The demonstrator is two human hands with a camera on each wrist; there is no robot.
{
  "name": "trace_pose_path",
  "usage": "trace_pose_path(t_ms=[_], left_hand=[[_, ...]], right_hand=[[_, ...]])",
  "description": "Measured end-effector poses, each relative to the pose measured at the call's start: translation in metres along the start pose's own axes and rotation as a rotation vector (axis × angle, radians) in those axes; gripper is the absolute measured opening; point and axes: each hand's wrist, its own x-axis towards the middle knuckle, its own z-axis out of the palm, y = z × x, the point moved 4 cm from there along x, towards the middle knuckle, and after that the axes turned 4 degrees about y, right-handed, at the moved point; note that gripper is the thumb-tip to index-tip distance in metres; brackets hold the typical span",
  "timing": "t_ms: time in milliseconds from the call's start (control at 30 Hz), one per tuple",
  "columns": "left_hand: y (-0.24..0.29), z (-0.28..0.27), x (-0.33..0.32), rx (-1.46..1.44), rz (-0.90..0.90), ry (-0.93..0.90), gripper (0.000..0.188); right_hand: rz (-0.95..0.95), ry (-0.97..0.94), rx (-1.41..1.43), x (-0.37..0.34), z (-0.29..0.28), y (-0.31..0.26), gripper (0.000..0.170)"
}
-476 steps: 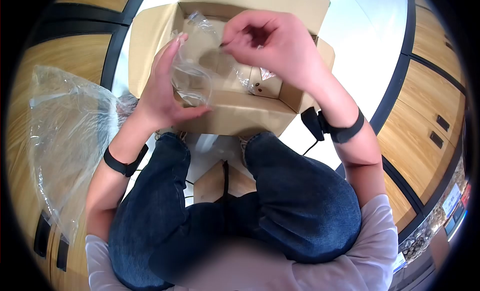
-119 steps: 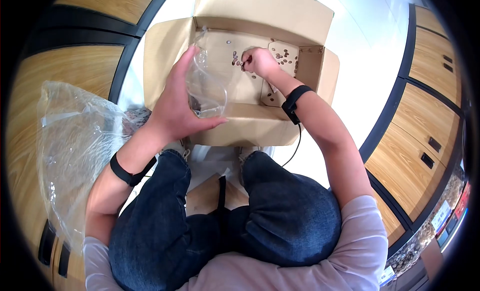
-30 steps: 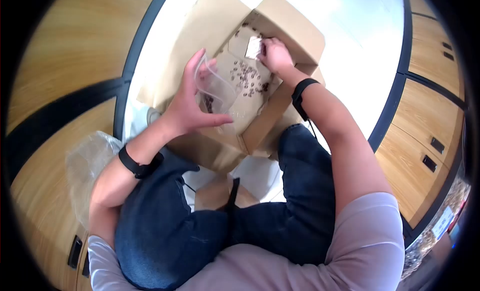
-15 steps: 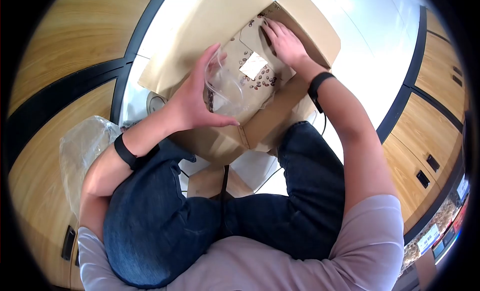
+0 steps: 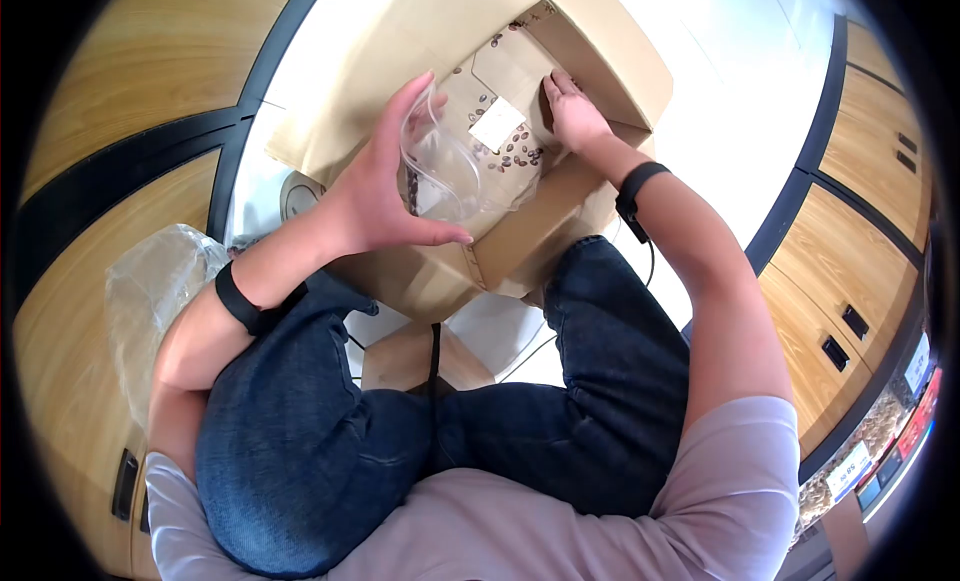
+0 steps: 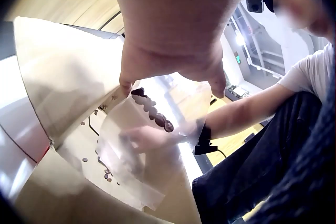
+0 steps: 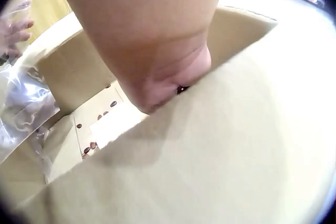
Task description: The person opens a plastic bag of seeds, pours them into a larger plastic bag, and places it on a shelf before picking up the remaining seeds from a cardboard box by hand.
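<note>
My left hand holds a clear plastic bag with its mouth spread wide, thumb on the near side and fingers on the far side. A row of small brown nuts shows in the bag in the left wrist view. My right hand reaches into a cardboard box, its fingers stretched out beside the right wall, low over the bottom. A dark glossy spot shows at the hand in the right wrist view. More brown nuts lie scattered on the bottom around a pale square packet.
Box flaps stand out at the far and left sides. A large clear plastic bag lies at the left by wooden cabinets. More cabinets line the right side. Between my knees sits a small wooden seat.
My right hand has let go of the pale packet, reached to the far right corner, then drawn back along the wall. The box has turned since 4 seconds ago. The left hand still holds the bag.
</note>
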Motion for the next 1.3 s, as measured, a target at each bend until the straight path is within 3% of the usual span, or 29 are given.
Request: trace_pose_path(t_ms=[133,200,233,300,333,467,600,733,800,933,1000,1033,1100,1133,1300], left_hand=[[0.003,0.001,-0.001,0.01,0.018,0.001,0.137],[0.004,0.002,-0.001,0.013,0.027,0.007,0.137],[0.005,0.003,0.0,0.016,0.041,0.007,0.136],[0.007,0.005,0.001,0.017,0.043,0.006,0.136],[0.009,0.006,0.001,0.019,0.041,0.004,0.136],[0.009,0.007,0.002,0.013,0.002,-0.012,0.136],[0.008,0.008,0.004,0.003,0.011,0.002,0.137],[0.005,0.004,0.006,0.014,0.006,0.006,0.137],[0.004,0.003,0.007,0.008,0.007,0.01,0.137],[0.006,0.001,0.007,0.019,0.024,0.021,0.138],[0.004,-0.001,0.005,0.016,0.026,0.024,0.138],[0.005,-0.001,0.004,0.013,0.031,0.027,0.138],[0.006,-0.004,0.003,0.022,0.028,0.03,0.137],[0.007,-0.005,0.001,0.029,0.022,0.029,0.137],[0.01,-0.006,0.0,0.032,0.037,0.041,0.136]], right_hand=[[0.007,-0.037,0.262,-0.017,-0.022,0.0,0.053],[0.127,0.164,0.307,-0.021,-0.028,0.012,0.056],[0.127,0.164,0.306,-0.021,-0.03,0.011,0.056],[0.515,0.088,0.44,-0.026,-0.027,0.022,0.054],[0.516,0.09,0.439,-0.028,-0.026,0.017,0.054],[0.904,0.19,0.547,-0.036,0.002,0.013,0.079],[1.132,0.188,0.76,-0.008,0.051,0.038,0.082],[1.092,0.245,0.692,0.01,0.062,0.03,0.078],[1.116,0.445,0.738,0.009,0.017,-0.003,0.067],[1.02,0.472,0.717,0.022,0.017,-0.007,0.054],[0.999,0.499,0.682,0.025,0.023,-0.005,0.039],[0.999,0.496,0.679,0.025,0.024,-0.002,0.039],[0.942,0.384,0.655,0.03,0.025,0.003,0.023],[0.915,0.429,0.604,0.028,0.02,0.002,0.015],[0.777,0.291,0.596,0.028,0.007,0.005,0.023]])
